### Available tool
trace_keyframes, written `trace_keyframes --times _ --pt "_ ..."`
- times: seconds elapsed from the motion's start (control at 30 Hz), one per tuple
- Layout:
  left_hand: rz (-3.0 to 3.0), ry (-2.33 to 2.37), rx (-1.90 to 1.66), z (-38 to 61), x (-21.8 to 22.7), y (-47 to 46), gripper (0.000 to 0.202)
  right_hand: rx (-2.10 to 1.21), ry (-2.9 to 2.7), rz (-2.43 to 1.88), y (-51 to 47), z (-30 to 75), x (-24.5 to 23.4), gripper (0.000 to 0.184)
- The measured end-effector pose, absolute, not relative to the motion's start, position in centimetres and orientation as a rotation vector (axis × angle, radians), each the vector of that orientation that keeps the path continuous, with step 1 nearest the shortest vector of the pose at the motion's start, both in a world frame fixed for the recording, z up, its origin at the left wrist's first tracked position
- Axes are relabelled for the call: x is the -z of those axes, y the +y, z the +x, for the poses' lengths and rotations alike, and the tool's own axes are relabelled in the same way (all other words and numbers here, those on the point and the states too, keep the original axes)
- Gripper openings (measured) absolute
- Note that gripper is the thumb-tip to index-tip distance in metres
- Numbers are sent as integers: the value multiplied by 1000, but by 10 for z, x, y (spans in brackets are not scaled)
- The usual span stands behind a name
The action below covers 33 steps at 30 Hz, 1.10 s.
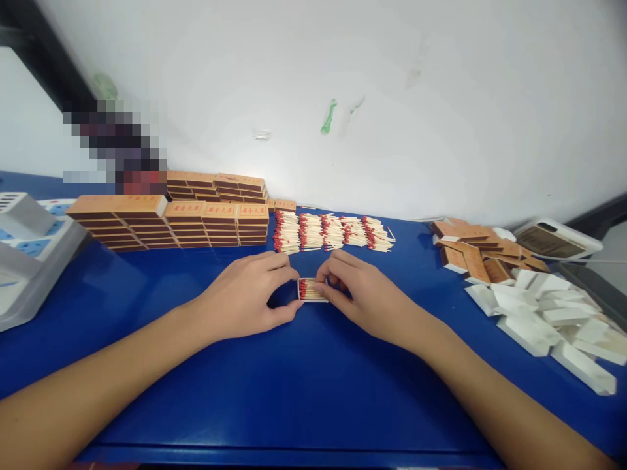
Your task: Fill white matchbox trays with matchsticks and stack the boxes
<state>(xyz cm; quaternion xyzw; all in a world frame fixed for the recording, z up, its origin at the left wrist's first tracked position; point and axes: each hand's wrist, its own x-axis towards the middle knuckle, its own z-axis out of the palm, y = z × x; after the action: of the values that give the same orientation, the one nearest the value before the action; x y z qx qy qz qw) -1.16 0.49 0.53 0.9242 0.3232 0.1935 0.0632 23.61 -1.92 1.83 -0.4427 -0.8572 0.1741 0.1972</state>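
A small white matchbox tray (313,299) filled with red-tipped matches (307,288) lies on the blue table in front of me. My left hand (255,290) grips the tray's left end between thumb and fingers. Over the tray's right end, my right hand (353,287) is closed, its thumb and fingertips on the matches; those fingers partly hide the right end. Just beyond the hands lie several bundles of loose matches (333,232) in a row, heads mostly to the left.
Stacked closed matchboxes (206,222) stand at the back left, beside a white power strip (34,241). At the right are loose matchbox sleeves (473,261), a heap of white trays (543,313) and a white device (558,238). A white wall (372,163) borders the table's back.
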Motion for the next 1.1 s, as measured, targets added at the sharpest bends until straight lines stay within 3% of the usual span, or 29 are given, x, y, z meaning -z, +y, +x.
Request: trace_keyframes --times 0.5,0.77,0.93,1.1 --pt "2796 975 -573 -12 -7 5 26 -451 -2256 -1275 -11 238 -10 7" --pt "2778 972 -588 -12 -5 5 27 -102 -2058 -1565 21 261 4 6" --pt "2780 978 -590 -12 -5 5 27 -179 -2095 -1639 27 268 7 15" --pt "2789 984 -595 -12 -7 4 27 -389 -2189 -1375 11 259 -7 15"
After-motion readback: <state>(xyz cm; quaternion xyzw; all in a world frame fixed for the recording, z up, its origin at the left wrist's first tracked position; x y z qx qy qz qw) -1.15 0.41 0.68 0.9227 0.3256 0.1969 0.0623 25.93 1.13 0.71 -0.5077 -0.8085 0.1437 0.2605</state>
